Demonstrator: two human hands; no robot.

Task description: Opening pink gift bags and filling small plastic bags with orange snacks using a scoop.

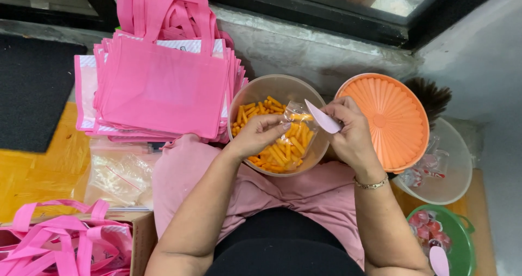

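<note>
A round translucent bowl (247,91) of orange stick snacks (260,108) rests on my lap. Over it, my left hand (260,135) pinches the mouth of a small clear plastic bag (298,140) partly filled with the orange sticks. My right hand (348,129) holds a pink-white plastic scoop (322,117) at the bag's upper right edge, its tip pointing up and left. A gold bracelet sits on my right wrist.
A stack of pink tote bags (163,86) lies to the left, more in a cardboard box (65,243) at bottom left. Clear empty bags (119,178) lie beside my knee. An orange ribbed lid (391,118), a clear tub (451,167) and a green tub (462,243) of wrapped sweets stand right.
</note>
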